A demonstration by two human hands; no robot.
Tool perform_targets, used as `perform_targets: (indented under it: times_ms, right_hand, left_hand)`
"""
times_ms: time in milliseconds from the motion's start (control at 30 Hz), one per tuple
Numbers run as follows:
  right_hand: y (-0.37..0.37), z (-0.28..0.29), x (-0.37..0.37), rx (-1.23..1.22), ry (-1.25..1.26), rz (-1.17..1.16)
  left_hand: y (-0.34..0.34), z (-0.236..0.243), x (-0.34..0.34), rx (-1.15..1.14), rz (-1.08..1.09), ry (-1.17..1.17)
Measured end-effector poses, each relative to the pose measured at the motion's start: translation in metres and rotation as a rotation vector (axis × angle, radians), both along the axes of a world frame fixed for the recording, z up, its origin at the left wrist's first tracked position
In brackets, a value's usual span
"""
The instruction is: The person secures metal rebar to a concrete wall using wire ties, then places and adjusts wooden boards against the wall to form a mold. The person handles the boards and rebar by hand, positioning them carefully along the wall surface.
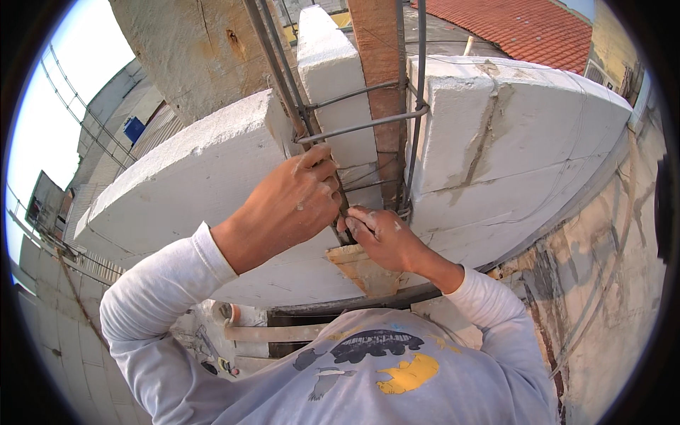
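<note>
My left hand [290, 198] is closed around an upright steel bar in a rebar cage [368, 118], just below one of its square ties. My right hand [379, 237] grips lower on the same bar, its fingers and thumb curled near the bottom of the gap between white block wall sections [503, 142]. Both hands have pale dusty smears. Behind the cage runs a reddish wooden board [377, 46], and a tan wooden piece [365, 276] sits below my right hand. Whether anything small is pinched in my fingers is hidden.
A weathered concrete or wood panel [184, 49] rises behind the left blocks. Red tiled roofs [510, 25] lie beyond at the upper right, and a blue tank [133, 129] on a roof at left. Exposed rebar stands at far left. A stained surface [588, 283] lies down to the right.
</note>
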State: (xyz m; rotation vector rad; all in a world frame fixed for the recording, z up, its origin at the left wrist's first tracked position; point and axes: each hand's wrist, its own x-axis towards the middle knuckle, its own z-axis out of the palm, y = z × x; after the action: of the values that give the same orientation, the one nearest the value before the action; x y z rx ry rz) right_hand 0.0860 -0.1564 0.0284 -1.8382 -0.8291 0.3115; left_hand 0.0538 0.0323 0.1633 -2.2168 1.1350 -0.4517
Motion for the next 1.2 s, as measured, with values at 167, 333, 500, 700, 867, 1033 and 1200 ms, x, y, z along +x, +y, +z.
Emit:
perform_targets:
  times_ms: [167,333,500,700,867,1033,1200]
  right_hand:
    - [0.007,-0.013,-0.006,0.127,-0.110,-0.042]
    - [0.008,-0.005,-0.013,0.099,-0.035,-0.044]
    - [0.003,0.001,-0.010,0.091,-0.051,-0.070]
    - [-0.004,0.007,0.002,0.046,-0.048,-0.131]
    - [-0.002,0.011,0.023,0.026,-0.129,-0.159]
    - [0.007,0.026,0.024,-0.031,-0.219,-0.323]
    - [0.020,0.034,0.031,-0.068,-0.389,-0.397]
  left_hand:
    - [0.007,0.033,-0.003,-0.061,-0.231,-0.098]
    - [0.011,0.061,0.014,-0.281,-0.311,-0.330]
    - [0.029,0.062,0.020,-0.107,-0.155,-0.319]
    - [0.031,0.059,0.021,-0.128,-0.174,-0.326]
    - [0.033,0.056,0.024,-0.128,-0.172,-0.337]
    - [0.033,0.053,0.028,-0.145,-0.174,-0.330]
    - [0.032,0.053,0.026,-0.169,-0.195,-0.320]
